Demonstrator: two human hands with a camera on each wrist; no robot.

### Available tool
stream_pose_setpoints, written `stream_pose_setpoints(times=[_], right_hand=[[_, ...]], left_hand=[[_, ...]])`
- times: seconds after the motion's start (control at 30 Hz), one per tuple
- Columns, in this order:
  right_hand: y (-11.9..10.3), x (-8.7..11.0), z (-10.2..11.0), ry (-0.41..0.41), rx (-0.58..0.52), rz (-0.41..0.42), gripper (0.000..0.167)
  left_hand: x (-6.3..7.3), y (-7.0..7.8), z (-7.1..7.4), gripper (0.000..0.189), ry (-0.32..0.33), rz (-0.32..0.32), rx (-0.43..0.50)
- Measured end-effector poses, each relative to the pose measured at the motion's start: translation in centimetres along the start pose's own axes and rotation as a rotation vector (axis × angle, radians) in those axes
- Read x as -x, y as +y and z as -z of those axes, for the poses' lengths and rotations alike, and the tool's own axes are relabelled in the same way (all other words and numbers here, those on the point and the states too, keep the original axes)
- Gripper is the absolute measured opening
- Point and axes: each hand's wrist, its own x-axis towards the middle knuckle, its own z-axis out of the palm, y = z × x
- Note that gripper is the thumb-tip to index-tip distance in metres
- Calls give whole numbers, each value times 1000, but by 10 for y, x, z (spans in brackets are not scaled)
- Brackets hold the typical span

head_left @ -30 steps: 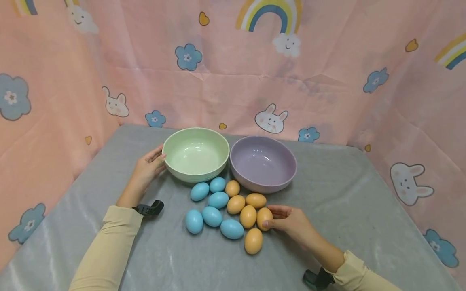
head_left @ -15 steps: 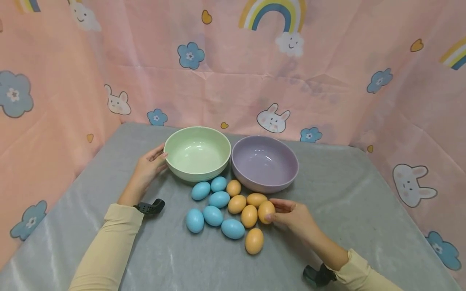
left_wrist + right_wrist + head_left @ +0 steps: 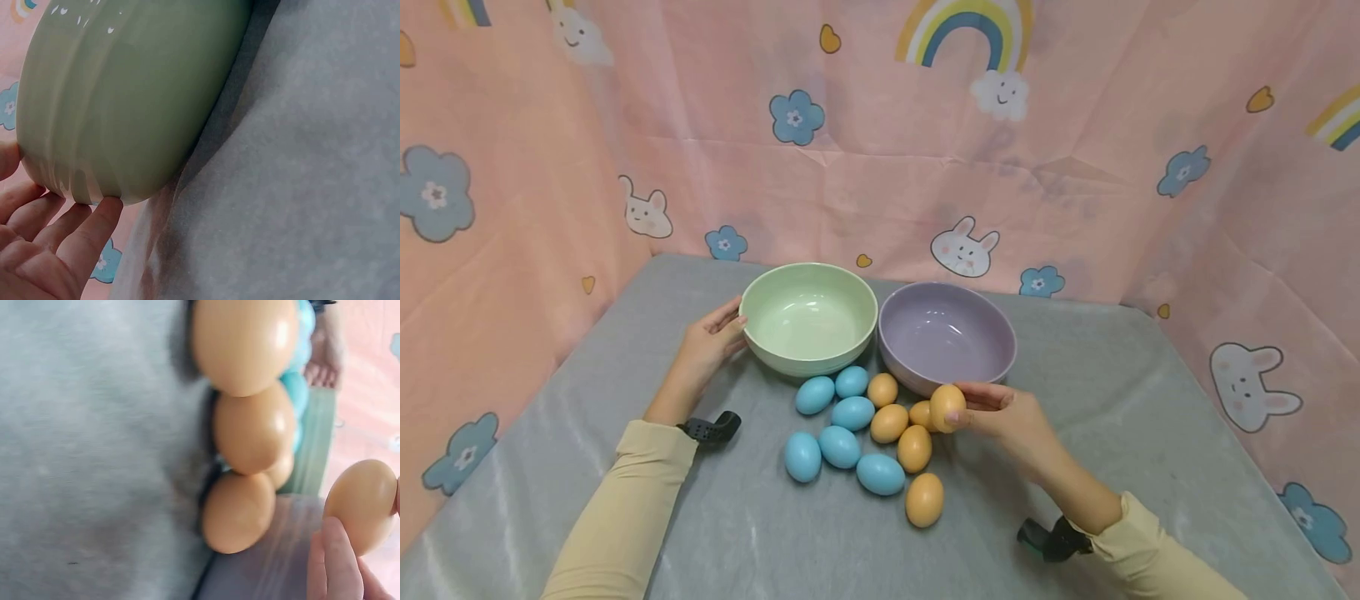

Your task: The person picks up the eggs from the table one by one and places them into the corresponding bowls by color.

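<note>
My right hand (image 3: 1011,417) pinches an orange-tan egg (image 3: 947,407) between thumb and fingers, raised in front of the purple bowl (image 3: 1000,367). Fingertips of my left hand (image 3: 706,343) lie along the outer wall of the pale green bowl (image 3: 808,364), its thumb at the rim. In the left wrist view the fingers (image 3: 90,237) press on the green wall from below. Both bowls stand side by side with nothing inside. Several orange-tan eggs (image 3: 914,448) lie on the grey cloth before the purple bowl. Several blue eggs (image 3: 839,447) lie left of them.
Grey cloth (image 3: 737,533) covers the table. Pink printed curtain (image 3: 865,200) closes off the back and both sides. A black wrist strap shows on each arm, the left one (image 3: 711,427) near the cuff.
My right hand has lifted the egg from the right edge of the orange-tan group, up and toward the purple bowl. My left hand keeps its place at the green bowl.
</note>
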Motion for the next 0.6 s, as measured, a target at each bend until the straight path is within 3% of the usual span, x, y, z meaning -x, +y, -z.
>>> stream_pose_setpoints(times=[0.27, 0.6], right_hand=[[-17, -2, 5, -29, -38, 28, 59], [-31, -14, 6, -26, -8, 44, 60]], left_hand=[[-2, 0, 0, 59, -1, -2, -11], [-1, -1, 0, 58, 4, -7, 1]])
